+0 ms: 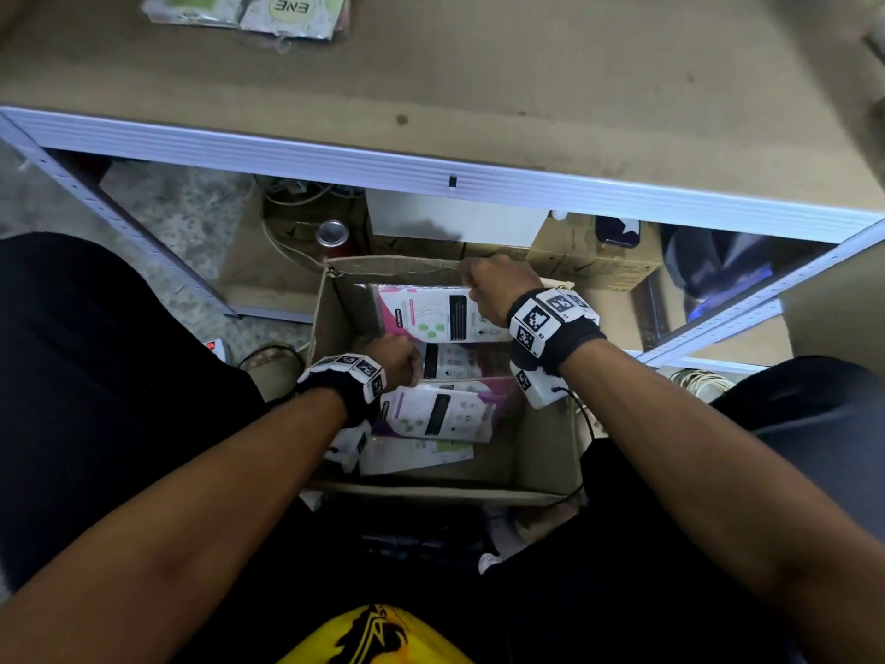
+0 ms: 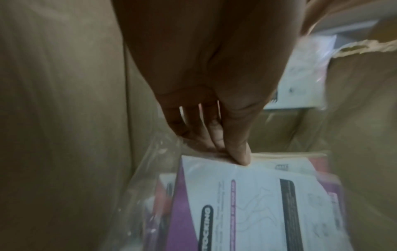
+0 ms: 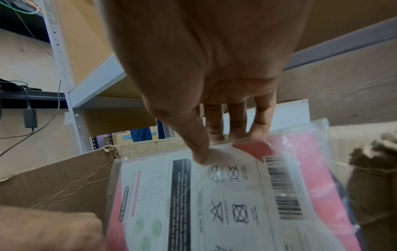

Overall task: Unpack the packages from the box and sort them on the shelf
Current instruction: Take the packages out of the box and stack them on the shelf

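Note:
An open cardboard box (image 1: 330,318) stands on the floor between my legs, with several flat packages in clear plastic inside. My right hand (image 1: 483,285) pinches the top edge of a pink and white package (image 1: 431,313) (image 3: 225,195) at the far side of the box, thumb on its printed face, fingers behind. My left hand (image 1: 397,359) (image 2: 225,149) reaches deeper and pinches the top edge of a purple and white package (image 2: 247,195) (image 1: 438,414). Other packages (image 1: 412,455) lie under it.
A shelf board (image 1: 527,88) with a white metal front rail (image 1: 335,160) lies just above and beyond the box; two packages (image 1: 249,9) sit at its far left. Under it are cardboard boxes (image 1: 589,261), a can (image 1: 331,233) and cables. A white upright post (image 3: 62,68) stands left.

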A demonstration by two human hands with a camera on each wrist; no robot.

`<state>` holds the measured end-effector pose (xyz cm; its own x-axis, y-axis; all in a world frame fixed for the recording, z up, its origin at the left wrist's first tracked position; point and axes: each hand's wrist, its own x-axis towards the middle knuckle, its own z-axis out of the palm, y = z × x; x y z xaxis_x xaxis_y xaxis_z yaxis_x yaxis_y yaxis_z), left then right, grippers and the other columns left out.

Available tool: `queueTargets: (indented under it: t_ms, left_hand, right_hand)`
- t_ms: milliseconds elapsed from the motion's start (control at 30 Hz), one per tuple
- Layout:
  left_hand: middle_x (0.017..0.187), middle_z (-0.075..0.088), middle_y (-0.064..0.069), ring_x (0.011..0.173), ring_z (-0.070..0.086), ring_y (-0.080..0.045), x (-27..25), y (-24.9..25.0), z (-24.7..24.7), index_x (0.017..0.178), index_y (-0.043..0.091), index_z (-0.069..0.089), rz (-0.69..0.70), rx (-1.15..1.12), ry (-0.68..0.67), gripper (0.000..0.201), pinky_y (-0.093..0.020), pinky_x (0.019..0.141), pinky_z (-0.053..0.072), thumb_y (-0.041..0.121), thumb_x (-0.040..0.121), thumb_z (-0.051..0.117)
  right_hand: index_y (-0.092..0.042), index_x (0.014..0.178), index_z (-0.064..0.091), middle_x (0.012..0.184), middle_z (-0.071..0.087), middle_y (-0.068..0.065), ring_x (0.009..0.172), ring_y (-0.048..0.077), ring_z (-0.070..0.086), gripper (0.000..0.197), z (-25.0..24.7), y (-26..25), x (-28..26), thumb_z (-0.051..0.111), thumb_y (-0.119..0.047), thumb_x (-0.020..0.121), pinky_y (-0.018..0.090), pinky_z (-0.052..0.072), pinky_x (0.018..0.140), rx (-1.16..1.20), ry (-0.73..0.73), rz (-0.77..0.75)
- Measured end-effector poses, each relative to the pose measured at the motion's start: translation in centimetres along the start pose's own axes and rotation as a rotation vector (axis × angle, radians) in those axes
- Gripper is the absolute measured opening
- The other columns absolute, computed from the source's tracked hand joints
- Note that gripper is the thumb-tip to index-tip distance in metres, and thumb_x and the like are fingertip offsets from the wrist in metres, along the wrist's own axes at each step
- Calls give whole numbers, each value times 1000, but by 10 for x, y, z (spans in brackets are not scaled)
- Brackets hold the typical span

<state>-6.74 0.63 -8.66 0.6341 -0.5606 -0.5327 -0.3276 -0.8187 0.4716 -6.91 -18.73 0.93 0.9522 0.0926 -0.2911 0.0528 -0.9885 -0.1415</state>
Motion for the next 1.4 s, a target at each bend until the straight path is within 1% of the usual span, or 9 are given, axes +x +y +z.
queueTargets:
  t_ms: [167,400,500,667,833,933,1133,1233,1400]
  left_hand:
    - [79,73,2,84,70,-18,-11,18,-10,78,10,77,94,66,6,20,-36,86,57,-3,80,61]
    - [98,75,-9,95,68,-23,-28,38,-30,92,8,76,185,110,50,11,-30,87,53,6,86,66]
    - [101,75,-8,97,68,-22,-36,42,-44,93,7,75,209,117,84,12,-24,85,48,5,88,64]
    - [102,75,-6,96,68,-21,-52,48,-71,95,8,75,262,168,150,11,-27,86,50,9,89,65]
    - [88,72,0,89,67,-17,-68,56,-95,95,9,75,307,154,237,11,-16,71,40,14,89,67]
    - [94,74,-4,88,64,-16,-81,63,-112,98,10,75,330,161,287,14,-20,77,45,19,90,67]
    - [96,73,-2,84,60,-13,-109,76,-159,101,16,75,384,222,417,15,-20,76,38,24,91,67]
    - [96,69,0,85,56,-14,-122,83,-180,101,13,73,390,257,455,17,-22,75,36,25,92,65]
    - [94,67,2,89,61,-19,-140,91,-212,100,18,70,371,252,464,14,-28,75,43,29,93,64]
  right_hand:
    - [-17,105,58,110,65,10,101,31,60,19,-2,1,-5,54,-6,91,43,49,85,-16,56,34]
    - [-20,96,55,105,66,11,94,30,62,13,-3,-3,-26,55,-9,90,40,53,81,6,108,80]
    - [-19,102,59,99,67,11,86,29,65,14,-6,-1,-36,56,-11,91,42,57,77,9,141,115]
    - [-21,95,60,86,62,5,81,28,64,11,-19,4,-51,56,-11,90,37,55,71,-10,192,134]
    - [-17,99,62,98,67,8,92,28,64,11,-41,8,-68,60,-12,90,41,57,82,-7,189,154]
    - [-16,104,63,104,68,10,97,29,63,14,-60,8,-81,60,-13,90,41,54,88,24,201,168]
    - [-16,106,65,109,68,8,104,29,62,15,-97,11,-106,61,-14,91,39,51,91,12,259,187]
    - [-14,107,66,112,68,10,105,30,60,17,-114,11,-116,61,-14,91,35,50,90,6,268,206]
    - [-9,110,67,114,69,12,107,31,63,21,-139,15,-130,62,-15,91,32,48,93,33,295,207]
